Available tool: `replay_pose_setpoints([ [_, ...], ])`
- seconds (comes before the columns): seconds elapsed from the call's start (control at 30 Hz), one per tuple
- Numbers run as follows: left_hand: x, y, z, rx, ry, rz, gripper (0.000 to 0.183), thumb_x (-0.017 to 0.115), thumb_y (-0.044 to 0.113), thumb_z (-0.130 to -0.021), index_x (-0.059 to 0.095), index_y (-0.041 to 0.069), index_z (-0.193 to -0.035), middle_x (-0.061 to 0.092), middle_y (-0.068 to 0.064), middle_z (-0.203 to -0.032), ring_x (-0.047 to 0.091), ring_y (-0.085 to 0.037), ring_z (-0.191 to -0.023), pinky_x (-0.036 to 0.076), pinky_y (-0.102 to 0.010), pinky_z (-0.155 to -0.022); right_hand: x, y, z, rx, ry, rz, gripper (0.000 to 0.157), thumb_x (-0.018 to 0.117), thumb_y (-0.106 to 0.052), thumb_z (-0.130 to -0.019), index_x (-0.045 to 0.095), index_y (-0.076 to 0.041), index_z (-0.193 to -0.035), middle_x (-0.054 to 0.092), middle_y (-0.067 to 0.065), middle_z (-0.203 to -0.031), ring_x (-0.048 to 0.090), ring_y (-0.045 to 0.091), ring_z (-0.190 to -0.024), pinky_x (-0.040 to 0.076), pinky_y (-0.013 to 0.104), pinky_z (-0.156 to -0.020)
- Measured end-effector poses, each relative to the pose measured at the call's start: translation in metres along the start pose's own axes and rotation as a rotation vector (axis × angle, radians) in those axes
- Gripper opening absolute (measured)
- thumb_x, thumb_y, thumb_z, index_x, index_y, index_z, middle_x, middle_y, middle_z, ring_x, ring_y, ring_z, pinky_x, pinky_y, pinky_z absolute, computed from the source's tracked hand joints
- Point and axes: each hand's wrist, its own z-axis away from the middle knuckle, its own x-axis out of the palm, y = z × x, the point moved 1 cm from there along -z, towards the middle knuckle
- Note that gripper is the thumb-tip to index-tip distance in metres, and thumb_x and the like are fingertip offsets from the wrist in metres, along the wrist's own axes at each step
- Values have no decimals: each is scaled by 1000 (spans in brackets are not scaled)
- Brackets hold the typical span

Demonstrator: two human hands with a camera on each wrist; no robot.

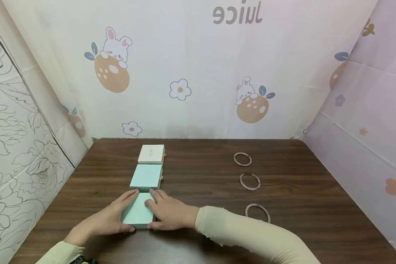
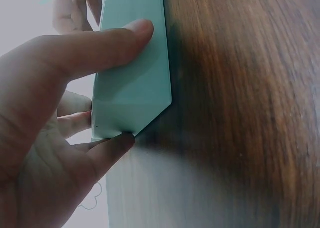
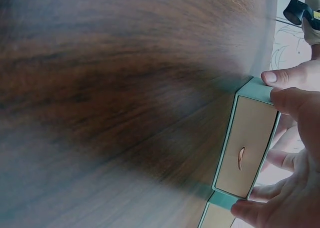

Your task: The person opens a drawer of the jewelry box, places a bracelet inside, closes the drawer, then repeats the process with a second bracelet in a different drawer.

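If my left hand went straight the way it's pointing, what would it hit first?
Probably the middle teal box, just past the near box your left hand holds; any gap is hard to judge.

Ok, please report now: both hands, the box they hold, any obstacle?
Left hand and right hand gripping near mint box, one each side. Box on table, drawer closed. Second mint box close behind, may block that way.

On the table (image 1: 201,172), three boxes (image 1: 146,175) stand in a row left of three rings (image 1: 250,189), the nearest box (image 1: 138,212) between my left hand (image 1: 107,217) and right hand (image 1: 169,212).
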Motion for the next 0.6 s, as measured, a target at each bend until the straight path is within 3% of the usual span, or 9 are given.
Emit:
replay_pose_setpoints([
  [0.6, 1, 6, -5, -28, 1, -29, 103, 82, 41, -71, 29, -8, -145, 29, -22, -145, 37, -38, -127, 40, -51, -91, -3, 6, 9, -5, 2, -69, 62, 50, -50, -95, 39, -9, -141, 24, 21, -150, 27, 28, -137, 38, 29, -100],
])
